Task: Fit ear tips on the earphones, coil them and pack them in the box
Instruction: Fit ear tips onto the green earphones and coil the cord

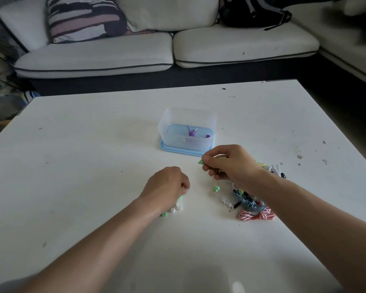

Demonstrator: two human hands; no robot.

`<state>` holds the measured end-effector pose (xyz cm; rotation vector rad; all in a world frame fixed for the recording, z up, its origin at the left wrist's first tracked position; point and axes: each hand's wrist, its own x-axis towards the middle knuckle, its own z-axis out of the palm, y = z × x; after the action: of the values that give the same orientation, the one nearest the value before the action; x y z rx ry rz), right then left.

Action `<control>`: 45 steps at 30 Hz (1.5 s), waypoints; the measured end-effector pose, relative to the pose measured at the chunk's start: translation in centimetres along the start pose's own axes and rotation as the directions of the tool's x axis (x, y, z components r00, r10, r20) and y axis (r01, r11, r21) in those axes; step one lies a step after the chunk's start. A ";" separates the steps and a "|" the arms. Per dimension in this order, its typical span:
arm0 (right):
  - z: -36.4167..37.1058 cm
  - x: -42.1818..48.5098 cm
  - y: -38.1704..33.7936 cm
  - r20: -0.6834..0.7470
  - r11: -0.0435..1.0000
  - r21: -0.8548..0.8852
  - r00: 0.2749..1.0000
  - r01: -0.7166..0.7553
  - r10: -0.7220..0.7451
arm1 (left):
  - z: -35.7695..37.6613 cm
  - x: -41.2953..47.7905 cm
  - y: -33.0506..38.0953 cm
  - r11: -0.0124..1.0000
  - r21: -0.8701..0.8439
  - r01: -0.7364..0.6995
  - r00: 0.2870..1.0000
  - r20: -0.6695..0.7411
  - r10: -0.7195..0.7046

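White table [93, 144], earbud [200, 162] protruding from right fingertips [207, 161]

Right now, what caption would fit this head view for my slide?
Right hand pinches a green earphone while left hand covers loose ear tips near the box.

1. Left forearm [114, 235] enters from lower left of frame, angled up toward centre. Left hand [167, 185] knuckles-up, fingers curled under, tips hidden; grip not determinable.
2. Right forearm [304, 208] enters from lower right, angled up-left. Right hand [230, 163] sits higher in frame, fingers curled, thumb and fingers pinching a green earphone [200, 162].
3. Hands near, not touching.
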<state>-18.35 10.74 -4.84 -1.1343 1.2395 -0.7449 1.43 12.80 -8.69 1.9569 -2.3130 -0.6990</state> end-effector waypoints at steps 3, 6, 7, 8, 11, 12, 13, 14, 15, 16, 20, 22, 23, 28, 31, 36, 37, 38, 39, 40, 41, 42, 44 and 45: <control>0.0 -0.2 -0.1 0.025 1.000 0.006 1.000 -0.004 0.004 | 0.2 0.1 -0.1 0.997 0.073 -0.027 1.000 -0.013 0.028; 0.1 -0.3 -0.3 0.038 1.000 0.009 0.999 -0.015 0.014 | 0.0 -0.1 0.3 0.983 0.171 -0.072 0.997 0.003 0.072; 0.1 -0.3 -0.4 0.040 1.000 0.013 0.999 -0.020 0.019 | 0.0 -0.2 0.4 0.979 0.187 -0.074 0.997 0.014 0.072; 0.2 -0.4 -0.5 0.040 1.000 0.020 0.999 -0.024 0.023 | -0.2 -0.3 0.6 0.977 0.199 -0.076 0.997 0.009 0.076; 0.4 -0.5 -0.6 0.032 0.998 0.061 0.999 -0.022 0.020 | -1.3 -0.4 1.0 0.997 0.019 -0.070 0.991 -0.109 0.072; 0.4 -0.6 -0.7 0.029 0.996 0.086 0.999 -0.018 0.015 | -2.0 -0.5 1.2 0.987 -0.152 -0.045 0.989 -0.148 0.022; 0.5 -0.6 -0.8 0.027 0.993 0.115 1.000 -0.012 0.009 | -2.8 -0.7 1.4 0.942 -0.334 -0.015 0.986 -0.164 -0.042; 0.6 -0.7 -0.9 0.027 0.990 0.142 1.000 -0.004 0.000 | -3.6 -0.9 1.7 0.866 -0.500 0.005 0.983 -0.155 -0.095; 0.7 -0.9 -1.1 0.028 0.986 0.166 1.000 0.004 -0.009 | -4.2 -1.2 1.9 0.770 -0.638 0.018 0.983 -0.128 -0.129; 0.8 -1.0 -1.3 0.032 0.982 0.188 0.999 0.014 -0.020 | -4.7 -1.6 2.1 0.664 -0.747 0.030 0.985 -0.091 -0.147; 1.5 -1.8 -1.9 0.074 0.967 0.241 0.992 0.079 -0.100 | -5.9 -2.6 2.4 0.244 -0.969 0.048 0.990 0.013 -0.142; 1.7 -2.1 -2.2 0.085 0.961 0.255 0.987 0.109 -0.134 | -6.2 -2.9 2.5 0.117 -0.992 0.051 0.991 0.036 -0.132; 1.8 -2.2 -2.3 0.086 0.959 0.256 0.986 0.119 -0.145 | -6.4 -3.0 2.5 0.078 -0.996 0.052 0.991 0.041 -0.130; 2.0 -2.4 -2.6 0.040 0.956 0.265 0.989 0.126 -0.142 | -6.8 -2.9 2.7 -0.006 -0.999 0.053 0.989 0.053 -0.140; 2.0 -2.5 -2.5 0.031 0.960 0.250 0.989 0.130 -0.142 | -6.9 -2.9 2.7 -0.016 -0.999 0.052 0.991 0.054 -0.125; 2.0 -2.5 -2.5 0.028 0.967 0.217 0.989 0.134 -0.143 | -6.8 -2.9 2.7 -0.020 -0.999 0.047 0.991 0.049 -0.123; 2.0 -2.4 -2.5 0.025 0.968 0.210 0.989 0.136 -0.144 | -6.8 -2.9 2.7 -0.018 -0.999 0.046 0.991 0.048 -0.125; 2.0 -2.4 -2.5 0.022 0.969 0.205 0.989 0.138 -0.146 | -6.8 -3.0 2.7 -0.016 -0.999 0.046 0.991 0.048 -0.124; 1.9 -2.3 -2.5 0.018 0.969 0.201 0.989 0.141 -0.147 | -6.8 -3.0 2.7 -0.011 -0.999 0.046 0.991 0.047 -0.122; 1.9 -2.3 -2.5 0.016 0.970 0.197 0.989 0.143 -0.149 | -6.9 -3.0 2.7 -0.004 -0.999 0.045 0.992 0.045 -0.118; 1.8 -2.3 -2.5 0.014 0.970 0.194 0.989 0.144 -0.150 | -6.9 -3.0 2.6 0.005 -0.999 0.043 0.993 0.042 -0.113; 1.8 -2.3 -2.5 0.013 0.971 0.188 0.989 0.145 -0.150 | -6.9 -3.0 2.6 0.015 -0.999 0.042 0.993 0.040 -0.108; 1.7 -2.2 -2.4 0.016 0.974 0.176 0.989 0.143 -0.148 | -6.9 -3.0 2.6 0.034 -0.999 0.042 0.994 0.038 -0.103; 1.6 -2.2 -2.4 0.024 0.975 0.173 0.989 0.141 -0.148 | -6.9 -3.0 2.6 0.040 -0.998 0.042 0.994 0.038 -0.105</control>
<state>-16.94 12.39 -1.95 -1.0996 1.0494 -0.9184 1.73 13.78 -0.79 1.1991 -0.8602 -1.6371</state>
